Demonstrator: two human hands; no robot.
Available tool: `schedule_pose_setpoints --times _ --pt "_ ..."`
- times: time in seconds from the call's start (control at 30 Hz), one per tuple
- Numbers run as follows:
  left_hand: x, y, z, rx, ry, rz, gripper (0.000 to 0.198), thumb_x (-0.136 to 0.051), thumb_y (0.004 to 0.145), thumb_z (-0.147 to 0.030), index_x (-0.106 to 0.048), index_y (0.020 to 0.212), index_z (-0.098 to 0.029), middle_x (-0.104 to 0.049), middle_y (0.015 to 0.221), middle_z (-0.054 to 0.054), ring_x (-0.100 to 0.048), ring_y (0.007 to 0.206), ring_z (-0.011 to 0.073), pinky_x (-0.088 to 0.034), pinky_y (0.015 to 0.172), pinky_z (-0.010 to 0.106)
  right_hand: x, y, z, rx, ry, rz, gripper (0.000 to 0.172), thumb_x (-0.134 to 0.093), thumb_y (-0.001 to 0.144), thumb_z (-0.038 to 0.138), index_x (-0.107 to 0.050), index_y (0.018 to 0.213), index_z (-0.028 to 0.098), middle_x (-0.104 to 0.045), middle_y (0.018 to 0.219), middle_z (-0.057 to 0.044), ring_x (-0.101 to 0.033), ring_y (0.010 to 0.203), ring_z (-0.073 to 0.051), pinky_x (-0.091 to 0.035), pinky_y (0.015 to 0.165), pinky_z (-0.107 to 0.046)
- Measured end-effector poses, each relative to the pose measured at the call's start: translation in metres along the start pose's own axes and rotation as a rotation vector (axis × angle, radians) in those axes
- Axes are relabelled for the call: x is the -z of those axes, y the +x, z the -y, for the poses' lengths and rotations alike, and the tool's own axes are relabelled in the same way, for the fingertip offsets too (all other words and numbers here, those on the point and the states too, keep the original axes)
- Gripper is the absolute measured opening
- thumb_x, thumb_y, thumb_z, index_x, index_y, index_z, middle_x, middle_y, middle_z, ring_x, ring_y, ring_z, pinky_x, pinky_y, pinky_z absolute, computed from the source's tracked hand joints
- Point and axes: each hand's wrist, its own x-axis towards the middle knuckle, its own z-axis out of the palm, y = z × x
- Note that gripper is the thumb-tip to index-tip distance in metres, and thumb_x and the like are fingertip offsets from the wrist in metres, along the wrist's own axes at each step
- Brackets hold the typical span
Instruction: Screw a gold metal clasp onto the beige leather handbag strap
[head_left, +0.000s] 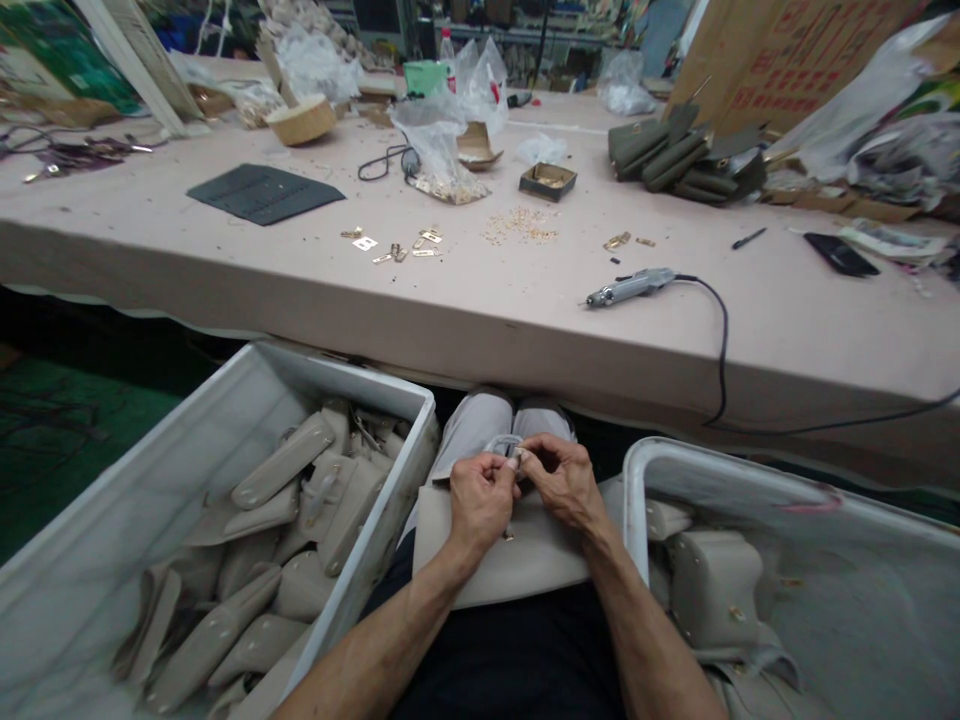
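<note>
A beige handbag (517,585) lies across my lap, its flap spread toward me with a small gold fitting (508,536) on it. Over its far edge my left hand (484,500) is closed in a pinch. My right hand (564,482) pinches at the same spot, fingertips meeting the left ones. Between them is a small piece, too tiny and covered to name. A pale looped strap (502,443) shows just beyond the fingers.
Left of me a grey bin (431,400) holds several beige bags (322,500); another bin (637,510) stands right with more. On the table lie an electric screwdriver (630,287) with a hanging cord, gold plates (427,240), scattered screws (521,227) and a small box (547,182).
</note>
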Motion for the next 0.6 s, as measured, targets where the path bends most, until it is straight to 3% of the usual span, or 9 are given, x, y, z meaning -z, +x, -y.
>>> schedule_pose_setpoints --times 0.13,0.23,0.33,0.47,0.53,0.6 --pt "0.000 0.002 0.003 0.002 -0.006 0.000 0.030 -0.068 0.084 -0.042 -0.070 0.067 -0.016 -0.065 0.052 0.003 -0.048 0.035 0.0110 -0.034 0.035 0.021 0.000 0.002 -0.005 -0.088 0.117 0.022 0.040 -0.070 0.090 0.055 -0.069 0.076 0.018 -0.064 0.066 -0.002 -0.058 0.061 -0.016 -0.048 0.055 -0.026" --pt "0.000 0.005 0.005 0.014 -0.033 -0.026 0.031 -0.070 0.083 -0.044 -0.072 0.072 -0.015 -0.065 0.053 0.003 -0.048 0.034 0.0109 -0.034 0.034 0.021 0.002 0.001 -0.011 -0.065 0.199 0.072 0.036 -0.070 0.092 0.053 -0.073 0.094 0.017 -0.071 0.082 -0.005 -0.065 0.073 -0.019 -0.055 0.066 -0.029" --pt "-0.002 0.003 0.005 -0.014 -0.039 -0.016 0.029 -0.069 0.086 -0.042 -0.075 0.079 -0.014 -0.066 0.056 0.003 -0.053 0.039 0.0123 -0.037 0.037 0.021 0.004 0.000 -0.015 -0.026 0.180 0.037 0.031 -0.072 0.092 0.049 -0.074 0.095 0.018 -0.072 0.085 -0.005 -0.067 0.076 -0.019 -0.056 0.070 -0.030" --pt "-0.004 -0.005 0.002 -0.211 0.063 -0.136 0.022 -0.069 0.088 -0.033 -0.077 0.099 -0.016 -0.075 0.089 0.009 -0.065 0.057 0.0143 -0.048 0.047 0.022 0.006 0.000 -0.016 -0.003 0.166 -0.041 0.027 -0.072 0.092 0.047 -0.074 0.094 0.020 -0.072 0.085 -0.005 -0.067 0.076 -0.020 -0.056 0.070 -0.031" --pt "-0.004 -0.006 0.002 -0.247 0.068 -0.099 0.027 -0.065 0.091 -0.031 -0.076 0.111 -0.017 -0.075 0.105 0.012 -0.067 0.057 0.0138 -0.050 0.048 0.023 0.007 -0.001 -0.016 0.021 0.184 -0.061 0.025 -0.072 0.093 0.046 -0.073 0.094 0.021 -0.071 0.086 -0.004 -0.067 0.076 -0.020 -0.057 0.070 -0.031" --pt "-0.004 -0.004 0.003 -0.220 0.024 0.015 0.030 -0.060 0.095 -0.030 -0.076 0.115 -0.017 -0.077 0.096 0.010 -0.068 0.055 0.0151 -0.053 0.051 0.025 0.007 -0.001 -0.016 0.037 0.203 -0.071 0.024 -0.072 0.093 0.045 -0.073 0.094 0.021 -0.071 0.085 -0.004 -0.067 0.076 -0.020 -0.057 0.071 -0.031"
